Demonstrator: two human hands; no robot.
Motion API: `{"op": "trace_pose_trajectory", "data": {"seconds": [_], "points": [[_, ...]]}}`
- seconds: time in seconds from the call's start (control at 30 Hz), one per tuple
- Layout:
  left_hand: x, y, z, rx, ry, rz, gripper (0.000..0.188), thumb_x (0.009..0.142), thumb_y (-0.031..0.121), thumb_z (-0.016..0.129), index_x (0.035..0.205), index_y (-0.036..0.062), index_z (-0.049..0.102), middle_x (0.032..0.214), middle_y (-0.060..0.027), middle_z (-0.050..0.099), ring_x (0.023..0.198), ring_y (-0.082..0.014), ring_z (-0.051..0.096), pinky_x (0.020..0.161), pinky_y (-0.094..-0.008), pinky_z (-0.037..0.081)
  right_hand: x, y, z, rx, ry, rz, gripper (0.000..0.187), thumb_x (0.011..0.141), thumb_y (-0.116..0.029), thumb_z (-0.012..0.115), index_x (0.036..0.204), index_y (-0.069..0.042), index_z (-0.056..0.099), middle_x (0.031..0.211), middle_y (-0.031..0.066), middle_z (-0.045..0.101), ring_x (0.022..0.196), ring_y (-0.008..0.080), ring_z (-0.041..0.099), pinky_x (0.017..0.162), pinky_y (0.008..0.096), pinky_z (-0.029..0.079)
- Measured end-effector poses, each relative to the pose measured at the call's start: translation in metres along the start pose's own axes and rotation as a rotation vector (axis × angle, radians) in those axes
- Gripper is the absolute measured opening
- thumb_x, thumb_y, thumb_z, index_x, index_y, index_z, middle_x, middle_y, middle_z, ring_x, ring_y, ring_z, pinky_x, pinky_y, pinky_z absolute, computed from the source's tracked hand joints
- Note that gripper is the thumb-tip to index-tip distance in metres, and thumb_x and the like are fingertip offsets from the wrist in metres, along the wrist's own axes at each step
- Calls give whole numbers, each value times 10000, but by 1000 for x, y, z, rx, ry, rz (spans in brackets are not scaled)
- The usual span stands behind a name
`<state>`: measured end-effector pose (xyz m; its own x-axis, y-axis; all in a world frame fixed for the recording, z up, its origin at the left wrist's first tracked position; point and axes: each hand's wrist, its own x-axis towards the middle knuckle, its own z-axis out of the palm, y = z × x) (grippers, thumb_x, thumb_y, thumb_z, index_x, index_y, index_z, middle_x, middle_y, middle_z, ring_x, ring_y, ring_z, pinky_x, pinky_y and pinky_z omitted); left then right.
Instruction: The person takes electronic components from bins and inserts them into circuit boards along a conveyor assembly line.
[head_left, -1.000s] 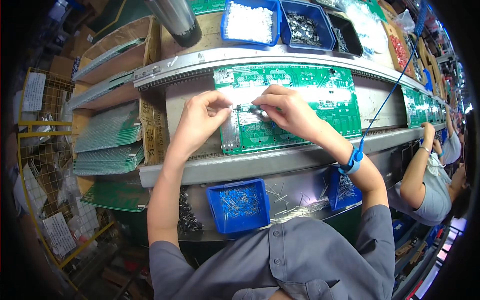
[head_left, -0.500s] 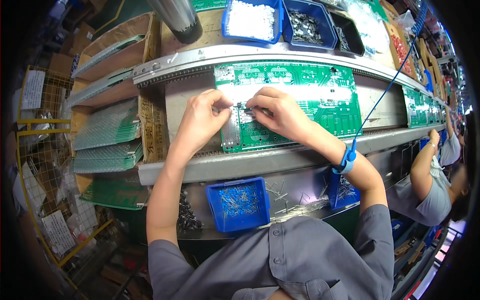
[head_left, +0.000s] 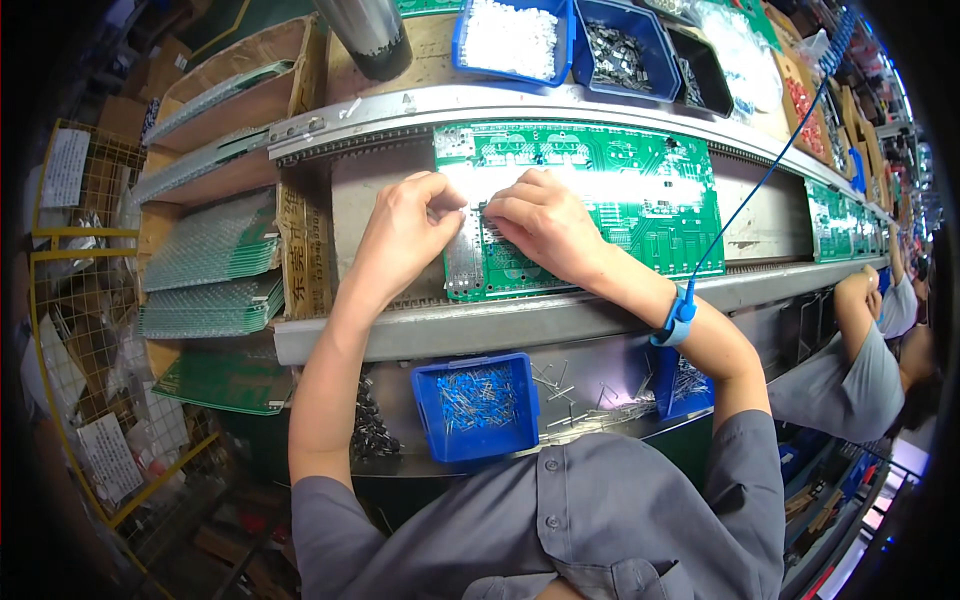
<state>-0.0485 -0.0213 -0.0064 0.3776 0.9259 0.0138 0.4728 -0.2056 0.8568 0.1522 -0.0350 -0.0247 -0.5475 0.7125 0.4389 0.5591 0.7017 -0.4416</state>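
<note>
A large green circuit board lies between two metal rails. Over its left edge is my left hand, thumb and fingers drawn together; whatever they hold is too small to make out. My right hand rests over the left part of the board, its fingers pinched close to the surface, and their tips hide anything between them. A blue wrist strap with a blue cord circles my right wrist. Nearer to me stands a blue bin of small blue parts with wire leads.
Stacked green boards fill a cardboard rack on the left. Behind the far rail are a metal cylinder, a bin of white parts and a bin of dark parts. A co-worker sits at right, beside another board.
My right hand has tilted, its fingers closing more together and shifting slightly left. My left hand stays almost in place. The co-worker's arm has moved a little.
</note>
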Motion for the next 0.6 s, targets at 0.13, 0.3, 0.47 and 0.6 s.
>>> {"op": "trace_pose_trajectory", "data": {"seconds": [0.13,0.3,0.47,0.6], "points": [[1,-1,0,29,10,15,84,761,-6,634,842,-29,634,794,-70,641,715,-118,624,612,-241,493,-1,0,2,-26,1,14,163,702,-48,694,855,-74,643,858,28,649,778,228,564,707,346,450],[1,0,-1,29,6,16,81,761,-6,634,839,-29,635,788,-69,642,714,-114,622,609,-240,492,-1,-3,3,-151,14,12,167,694,-74,704,850,-106,655,853,0,643,788,197,559,686,334,420],[1,0,1,19,19,3,85,760,-6,636,841,-30,636,772,-68,647,706,-103,617,607,-239,491,-2,-6,3,-224,-16,-15,179,693,-93,700,868,-114,669,861,-7,633,797,188,556,693,330,412],[0,2,2,19,17,20,90,757,-9,639,846,-24,642,770,-68,643,701,-108,621,600,-243,492,-5,-10,-1,-205,-39,18,213,699,-83,683,910,-111,672,867,-2,627,806,186,555,704,333,408]]}}
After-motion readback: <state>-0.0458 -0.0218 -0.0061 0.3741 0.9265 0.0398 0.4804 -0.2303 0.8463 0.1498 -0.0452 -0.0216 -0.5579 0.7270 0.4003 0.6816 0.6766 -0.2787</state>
